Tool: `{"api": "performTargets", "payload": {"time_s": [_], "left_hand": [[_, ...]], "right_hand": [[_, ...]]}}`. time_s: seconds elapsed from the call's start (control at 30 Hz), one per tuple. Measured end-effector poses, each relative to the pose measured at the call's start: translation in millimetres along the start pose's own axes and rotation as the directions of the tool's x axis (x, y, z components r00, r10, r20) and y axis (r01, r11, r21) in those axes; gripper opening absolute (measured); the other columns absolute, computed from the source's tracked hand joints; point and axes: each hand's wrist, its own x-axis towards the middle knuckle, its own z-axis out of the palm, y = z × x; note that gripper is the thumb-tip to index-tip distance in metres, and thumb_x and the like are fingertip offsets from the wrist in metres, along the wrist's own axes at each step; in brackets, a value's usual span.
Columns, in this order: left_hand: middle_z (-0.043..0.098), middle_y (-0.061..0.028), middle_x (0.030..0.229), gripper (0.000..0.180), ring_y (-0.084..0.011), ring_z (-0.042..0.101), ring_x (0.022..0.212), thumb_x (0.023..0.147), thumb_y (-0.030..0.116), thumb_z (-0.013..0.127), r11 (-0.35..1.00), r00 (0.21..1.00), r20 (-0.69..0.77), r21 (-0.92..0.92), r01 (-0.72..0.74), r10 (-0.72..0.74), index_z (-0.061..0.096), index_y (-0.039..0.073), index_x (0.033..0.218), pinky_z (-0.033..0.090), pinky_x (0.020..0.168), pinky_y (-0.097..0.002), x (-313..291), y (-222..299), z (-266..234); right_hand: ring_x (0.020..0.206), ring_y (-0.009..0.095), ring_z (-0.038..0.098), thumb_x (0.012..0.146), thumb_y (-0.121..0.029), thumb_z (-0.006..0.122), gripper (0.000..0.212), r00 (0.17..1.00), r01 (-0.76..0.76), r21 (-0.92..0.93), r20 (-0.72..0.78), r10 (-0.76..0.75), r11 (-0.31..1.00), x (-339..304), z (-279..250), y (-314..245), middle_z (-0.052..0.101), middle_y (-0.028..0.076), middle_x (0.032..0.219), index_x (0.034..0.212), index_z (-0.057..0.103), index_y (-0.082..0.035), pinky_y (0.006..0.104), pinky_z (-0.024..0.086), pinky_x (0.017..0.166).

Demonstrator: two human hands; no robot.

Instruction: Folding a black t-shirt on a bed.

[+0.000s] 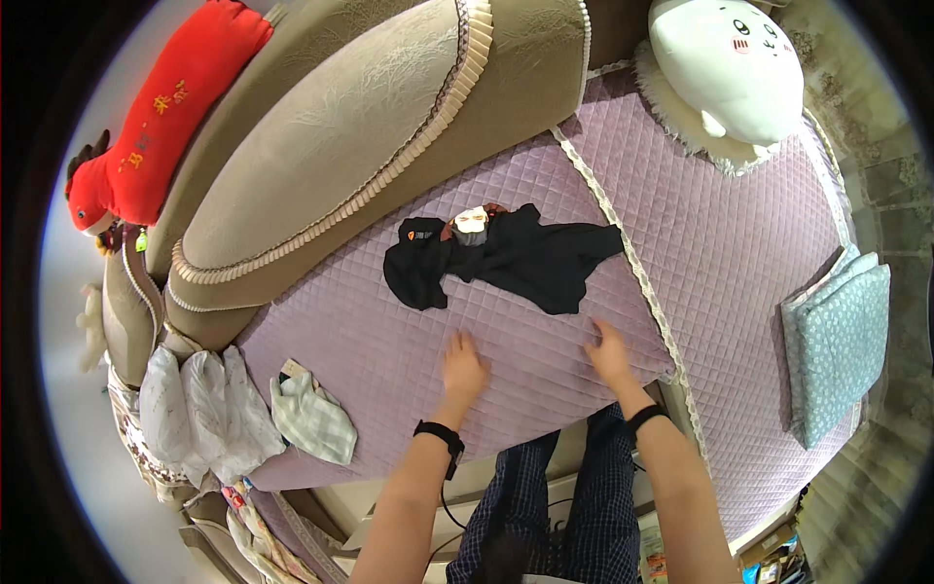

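Note:
A crumpled black garment, perhaps a shirt, lies spread on the purple quilted sofa cover. A coloured printed picture shows along its far edge. Its exact cut cannot be made out. On the near side of it, my left hand reaches over the cover, fingers extended and holding nothing. My right hand is below the garment's right part, thumb and fingers apart, also holding nothing. Neither hand touches the black cloth. Each wrist wears a black band.
Beige sofa cushions rise behind, with a red animal-shaped pillow at far left. White plastic bags and a checked cloth lie at left. A white plush toy sits far right, near a folded blue-green cloth.

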Motion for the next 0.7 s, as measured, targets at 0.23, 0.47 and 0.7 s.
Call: {"api": "performTargets", "payload": {"time_s": [0.23,0.47,0.7], "left_hand": [[0.028,-0.0190,0.133,0.072,-0.0359,0.035,0.117,0.067,0.017,0.061,0.965,0.983,-0.158,0.258,-0.046,0.090,0.026,-0.002,0.128,0.033,0.093,-0.0452,84,-13,-45],[0.058,-0.0153,0.098,0.062,-0.0300,0.056,0.092,0.069,0.021,0.060,0.899,0.994,0.025,0.430,0.086,-0.107,0.033,0.000,0.121,0.041,0.082,-0.0436,139,-29,-42],[0.061,-0.0144,0.078,0.018,-0.0330,0.058,0.076,0.071,0.020,0.052,0.971,0.984,0.037,0.157,-0.179,0.175,0.061,0.006,0.078,0.046,0.066,-0.0384,109,30,-68]], "right_hand": [[0.096,0.035,0.053,0.072,-0.021,0.063,0.056,0.915,-0.388,0.274,-0.001,0.404,0.880,45,47,-57,0.054,0.020,0.108,0.115,0.042,0.007,0.0367,0.041,0.085],[0.059,0.023,0.057,0.078,-0.025,0.060,0.035,0.910,-0.310,0.453,-0.115,0.399,0.836,40,53,-44,0.059,0.012,0.062,0.095,0.054,0.006,0.0332,0.044,0.059],[0.050,0.011,0.049,0.079,-0.011,0.055,0.013,0.762,-0.162,0.807,-0.264,0.592,0.568,-30,-56,-1,0.053,0.004,0.056,0.082,0.058,0.001,0.0244,0.039,0.048]]}}
